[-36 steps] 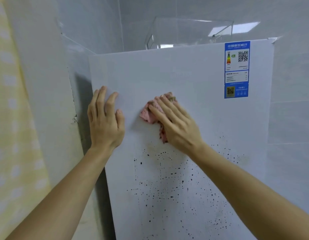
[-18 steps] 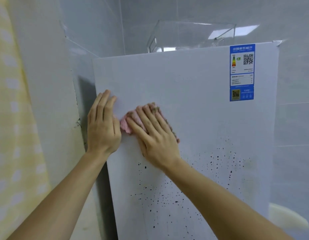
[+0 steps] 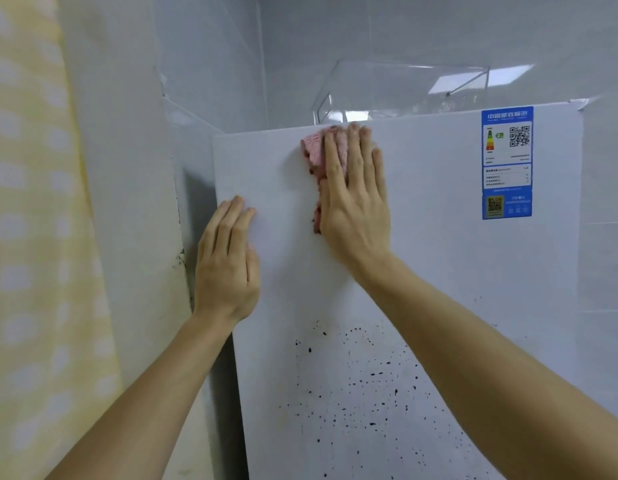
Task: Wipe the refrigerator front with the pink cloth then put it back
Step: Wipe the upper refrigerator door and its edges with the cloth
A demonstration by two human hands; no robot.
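Observation:
The white refrigerator front (image 3: 432, 258) fills the middle of the view. Black specks (image 3: 366, 386) dot its lower part. My right hand (image 3: 354, 199) presses the pink cloth (image 3: 314, 150) flat against the door, fingers straight, fingertips at the door's top edge. Most of the cloth is hidden under the palm; its left edge shows. My left hand (image 3: 228, 261) rests flat on the door near its left edge, fingers straight, holding nothing.
A blue energy label (image 3: 506, 162) is stuck at the door's upper right. A clear plastic box (image 3: 401, 90) stands on top of the refrigerator. A grey tiled wall (image 3: 210, 64) is behind, and a yellow patterned curtain (image 3: 34, 237) hangs at the left.
My right hand has slid the cloth from the left-middle of the door up and right to its top edge. My left hand stays at the door's left edge.

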